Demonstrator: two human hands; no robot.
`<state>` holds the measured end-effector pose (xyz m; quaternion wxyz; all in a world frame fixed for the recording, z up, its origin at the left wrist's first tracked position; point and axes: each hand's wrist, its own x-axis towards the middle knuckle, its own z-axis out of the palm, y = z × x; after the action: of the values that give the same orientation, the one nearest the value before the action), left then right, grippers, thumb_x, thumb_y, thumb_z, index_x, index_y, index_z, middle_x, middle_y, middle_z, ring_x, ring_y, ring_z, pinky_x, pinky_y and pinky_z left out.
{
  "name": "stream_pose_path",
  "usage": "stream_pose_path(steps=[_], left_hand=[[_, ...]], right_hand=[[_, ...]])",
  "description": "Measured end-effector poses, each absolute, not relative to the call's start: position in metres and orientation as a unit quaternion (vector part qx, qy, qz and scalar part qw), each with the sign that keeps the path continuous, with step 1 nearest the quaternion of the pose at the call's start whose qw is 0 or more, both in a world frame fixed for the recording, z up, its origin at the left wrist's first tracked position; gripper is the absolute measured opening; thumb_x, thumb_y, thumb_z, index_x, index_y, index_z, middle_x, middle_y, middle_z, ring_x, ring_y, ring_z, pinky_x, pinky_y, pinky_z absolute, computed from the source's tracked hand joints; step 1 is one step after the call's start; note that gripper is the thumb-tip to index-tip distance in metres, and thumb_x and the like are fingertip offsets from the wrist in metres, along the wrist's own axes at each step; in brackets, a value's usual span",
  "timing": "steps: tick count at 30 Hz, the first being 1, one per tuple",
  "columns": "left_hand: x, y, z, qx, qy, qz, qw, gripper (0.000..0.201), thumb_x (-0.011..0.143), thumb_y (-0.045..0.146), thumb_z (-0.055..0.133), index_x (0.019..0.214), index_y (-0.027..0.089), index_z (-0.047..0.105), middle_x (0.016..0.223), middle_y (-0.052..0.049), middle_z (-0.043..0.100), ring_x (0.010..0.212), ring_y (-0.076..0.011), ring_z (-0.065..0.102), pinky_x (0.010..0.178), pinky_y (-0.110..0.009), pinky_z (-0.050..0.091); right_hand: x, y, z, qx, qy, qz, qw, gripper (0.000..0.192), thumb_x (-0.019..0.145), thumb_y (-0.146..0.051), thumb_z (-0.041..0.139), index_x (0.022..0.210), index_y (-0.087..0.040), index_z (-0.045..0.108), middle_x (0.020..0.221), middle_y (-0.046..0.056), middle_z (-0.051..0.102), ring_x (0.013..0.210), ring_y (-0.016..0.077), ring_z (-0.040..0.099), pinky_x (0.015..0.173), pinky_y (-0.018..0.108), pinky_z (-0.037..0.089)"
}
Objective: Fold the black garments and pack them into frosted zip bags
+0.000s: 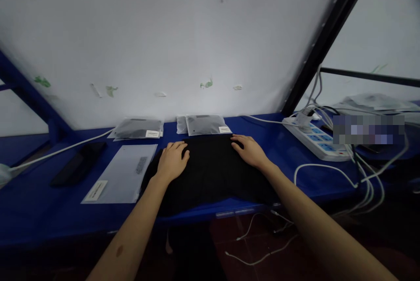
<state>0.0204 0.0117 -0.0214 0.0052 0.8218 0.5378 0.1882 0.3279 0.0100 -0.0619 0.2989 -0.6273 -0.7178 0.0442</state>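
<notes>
A folded black garment (210, 171) lies on the blue table (39, 211) in front of me, its near edge hanging slightly over the table's front. My left hand (172, 161) rests flat on its far left part, fingers spread. My right hand (249, 150) presses flat on its far right corner. Neither hand grips anything. An empty clear plastic bag with a white label (121, 178) lies flat just left of the garment.
Two packed bags (138, 129) (205, 124) sit against the white wall. A dark phone (78, 163) lies at left near a white cable (59, 150). A white power strip (316, 139) with several cables sits at right. A black post (324, 36) rises diagonally.
</notes>
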Motion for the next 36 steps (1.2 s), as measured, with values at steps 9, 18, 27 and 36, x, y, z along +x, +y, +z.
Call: stream_pose_path(steps=[9, 18, 27, 36], left_hand=[[0.021, 0.007, -0.019, 0.818, 0.542, 0.193, 0.03, 0.037, 0.098, 0.031, 0.044, 0.127, 0.019, 0.063, 0.139, -0.008, 0.059, 0.13, -0.0279, 0.047, 0.106, -0.046, 0.04], [0.018, 0.009, -0.018, 0.817, 0.543, 0.19, 0.035, 0.038, 0.098, 0.031, 0.044, 0.128, 0.018, 0.063, 0.141, -0.008, 0.058, 0.132, -0.0275, 0.046, 0.108, -0.046, 0.039], [0.02, 0.016, -0.007, 0.818, 0.549, 0.168, 0.028, 0.031, 0.095, 0.031, 0.046, 0.115, 0.019, 0.066, 0.127, -0.009, 0.065, 0.116, -0.0291, 0.055, 0.095, -0.044, 0.046], [0.014, 0.06, -0.003, 0.805, 0.572, 0.155, 0.028, 0.033, 0.092, 0.034, 0.051, 0.117, 0.017, 0.066, 0.118, -0.014, 0.066, 0.114, -0.0311, 0.058, 0.096, -0.044, 0.045]], right_hand=[[0.325, 0.007, -0.062, -0.626, -0.722, 0.028, 0.294, 0.034, 0.094, -0.031, 0.048, 0.12, -0.019, 0.067, 0.135, 0.009, 0.063, 0.126, 0.024, 0.054, 0.109, 0.042, 0.041], [0.32, 0.002, -0.057, -0.635, -0.72, 0.022, 0.278, 0.035, 0.095, -0.03, 0.046, 0.122, -0.018, 0.066, 0.136, 0.009, 0.061, 0.127, 0.0247, 0.053, 0.107, 0.042, 0.042], [0.318, 0.0, -0.057, -0.627, -0.721, 0.022, 0.295, 0.033, 0.094, -0.029, 0.047, 0.12, -0.018, 0.066, 0.134, 0.009, 0.062, 0.125, 0.0242, 0.055, 0.109, 0.041, 0.042], [0.318, -0.001, -0.056, -0.625, -0.721, 0.029, 0.298, 0.033, 0.094, -0.029, 0.049, 0.119, -0.018, 0.066, 0.134, 0.011, 0.062, 0.127, 0.0243, 0.054, 0.108, 0.041, 0.042]])
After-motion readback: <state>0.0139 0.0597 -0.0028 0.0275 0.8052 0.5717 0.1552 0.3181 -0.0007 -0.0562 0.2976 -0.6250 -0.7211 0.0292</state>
